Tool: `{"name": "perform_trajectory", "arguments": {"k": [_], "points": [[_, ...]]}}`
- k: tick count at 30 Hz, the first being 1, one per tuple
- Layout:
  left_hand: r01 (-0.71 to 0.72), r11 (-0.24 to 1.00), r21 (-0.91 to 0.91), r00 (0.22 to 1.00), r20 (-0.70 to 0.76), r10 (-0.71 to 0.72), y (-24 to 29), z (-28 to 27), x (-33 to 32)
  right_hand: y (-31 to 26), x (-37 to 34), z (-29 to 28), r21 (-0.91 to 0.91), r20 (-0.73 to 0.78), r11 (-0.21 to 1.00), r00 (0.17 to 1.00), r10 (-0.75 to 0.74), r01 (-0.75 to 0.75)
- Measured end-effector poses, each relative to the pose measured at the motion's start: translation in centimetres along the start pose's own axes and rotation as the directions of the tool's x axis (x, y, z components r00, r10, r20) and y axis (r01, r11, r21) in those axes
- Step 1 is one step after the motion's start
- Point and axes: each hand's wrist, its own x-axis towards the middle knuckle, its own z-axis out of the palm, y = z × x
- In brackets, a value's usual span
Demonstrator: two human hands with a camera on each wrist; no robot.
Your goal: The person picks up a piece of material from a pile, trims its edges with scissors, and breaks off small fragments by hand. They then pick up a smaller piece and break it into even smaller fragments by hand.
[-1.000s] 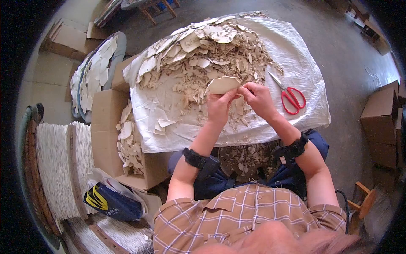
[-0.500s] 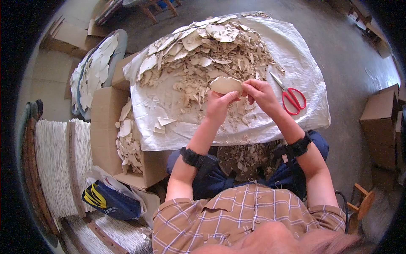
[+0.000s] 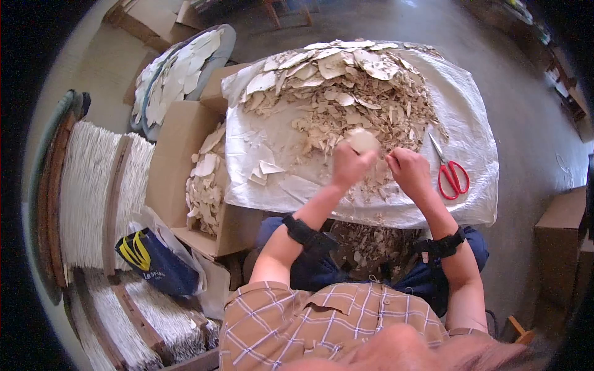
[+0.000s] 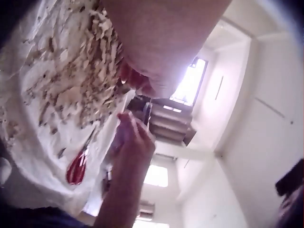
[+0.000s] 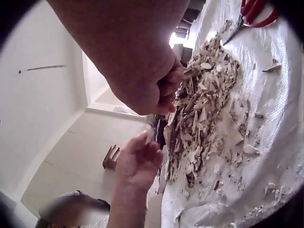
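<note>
My left hand (image 3: pixel 354 166) grips a thin, pale, rounded slice (image 3: pixel 362 141) by its near edge, over the front of a heap of dry flakes (image 3: pixel 365 93). To its right, a small gap away, my right hand (image 3: pixel 409 170) has its fingers curled in toward the thumb, and nothing shows between them. Both hands stand over the near part of a white cloth (image 3: pixel 473 111). Red-handled scissors (image 3: pixel 453 179) lie on the cloth to the right of the right hand, blades pointing away. In the left wrist view, the right hand's fingertips are drawn together.
Left of the cloth stands an open cardboard box (image 3: pixel 176 154) with pale slices (image 3: pixel 204 179) inside. A few white pieces (image 3: pixel 266 170) lie on the cloth's left side. A blue bag (image 3: pixel 158 263) sits beside stacked white sheets (image 3: pixel 93 191). Scraps (image 3: pixel 371 244) fill a container between the knees.
The right hand has come away from the slice's edge, and the slice now stays in the left hand alone. The head view has shifted, so the scene sits further right and lower.
</note>
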Motion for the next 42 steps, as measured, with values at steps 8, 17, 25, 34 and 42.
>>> {"name": "perform_trajectory", "arguments": {"k": [8, 17, 25, 34, 42], "points": [[-0.100, 0.687, -0.720, 0.409, -0.659, -0.631, -11.5, -22.0, 3.1, 0.9, -0.7, -2.4, -0.114, -0.008, 0.993, 0.999, 0.037, -0.037], [0.435, 0.874, 0.219, 0.900, -0.079, -0.428, -14.8, -11.8, 3.2, 1.3, -0.7, -2.6, -0.189, 0.043, 0.981, 0.998, 0.040, -0.031], [0.214, 0.618, 0.756, 0.930, 0.036, -0.367, -15.2, -11.2, 4.9, 2.3, -0.7, -3.3, -0.218, 0.094, 0.974, 0.992, 0.085, -0.063], [0.664, 0.729, 0.166, 0.740, -0.003, -0.673, -12.4, -13.5, 5.2, 1.7, -0.8, -3.1, -0.201, 0.077, 0.979, 0.997, 0.015, 0.000], [0.189, 0.601, 0.777, 0.968, -0.044, -0.247, -12.7, -9.0, 5.1, 1.9, -0.6, -2.1, -0.249, 0.151, 0.968, 0.987, 0.054, -0.015]]}}
